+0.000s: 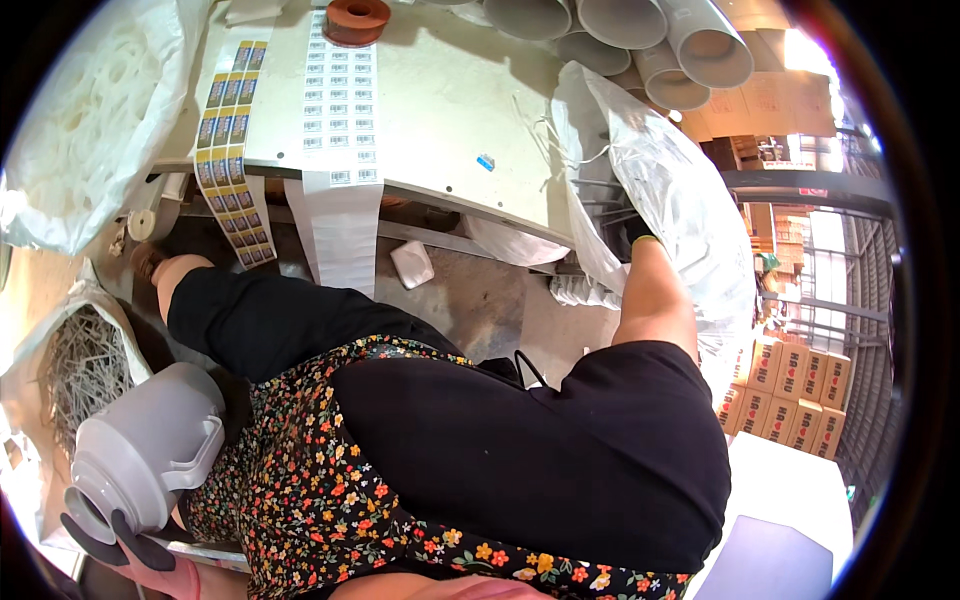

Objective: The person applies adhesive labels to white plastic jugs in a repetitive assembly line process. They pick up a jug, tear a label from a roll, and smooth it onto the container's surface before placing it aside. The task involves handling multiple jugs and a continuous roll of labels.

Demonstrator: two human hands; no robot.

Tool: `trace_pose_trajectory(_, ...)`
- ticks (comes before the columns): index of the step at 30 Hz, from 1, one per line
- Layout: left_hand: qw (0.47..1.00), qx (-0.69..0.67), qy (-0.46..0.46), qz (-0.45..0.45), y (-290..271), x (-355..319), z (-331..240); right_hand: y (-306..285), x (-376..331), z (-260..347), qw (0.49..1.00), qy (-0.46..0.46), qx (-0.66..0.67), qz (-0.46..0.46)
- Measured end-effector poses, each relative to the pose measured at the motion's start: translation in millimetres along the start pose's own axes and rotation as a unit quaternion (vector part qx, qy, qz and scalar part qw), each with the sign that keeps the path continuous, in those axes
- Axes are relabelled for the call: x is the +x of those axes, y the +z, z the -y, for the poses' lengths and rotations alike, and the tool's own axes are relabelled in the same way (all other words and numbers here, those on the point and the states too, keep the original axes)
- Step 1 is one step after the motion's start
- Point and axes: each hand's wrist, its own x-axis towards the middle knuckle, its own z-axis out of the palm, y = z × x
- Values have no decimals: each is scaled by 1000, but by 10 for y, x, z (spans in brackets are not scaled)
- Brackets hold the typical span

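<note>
At the lower left, my left hand wears a pink glove with dark grey fingers. Its fingers close round the neck of a grey plastic jug body, one of them at the rim of the round mouth. The jug lies tilted against my flowered apron, its mouth toward the lower left and its side handle facing right. My right hand does not show; only bare skin and a strip of pink appear along the bottom edge.
Ahead stands a pale table with label sheets, a brown tape roll and several grey cylinders. Left are a bag of white parts and a sack of thin strips. A plastic bag hangs right, near stacked cartons.
</note>
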Motion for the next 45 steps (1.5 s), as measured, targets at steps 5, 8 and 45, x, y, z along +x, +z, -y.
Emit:
trace_pose_trajectory(5,999,-27,-39,-21,77,-36,-241,181,313,-49,999,-10,-17,35)
trace_pose_trajectory(8,999,41,-27,-2,10,-7,-288,318,460,-73,998,-10,-19,57)
trace_pose_trajectory(45,977,-181,-103,-48,-75,-332,-373,-1272,251,2782,951,-304,52,-23)
